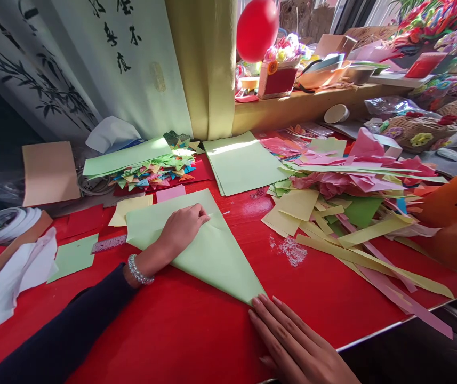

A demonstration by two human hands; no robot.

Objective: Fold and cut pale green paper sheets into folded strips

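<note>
One slanting fold appears made in the smooth, pale green paper sheet, which lies on the glossy red tabletop between the hands; whether its crease is pressed down, or further folds remain, cannot be told. The sheet tapers to a sharp point at lower right, with its broader end at left and a nearly flat surface. The left hand rests on it with curled fingers, their grasp, if any, hidden; the right hand lies flat, holding nothing, fingertips at the point.
</note>
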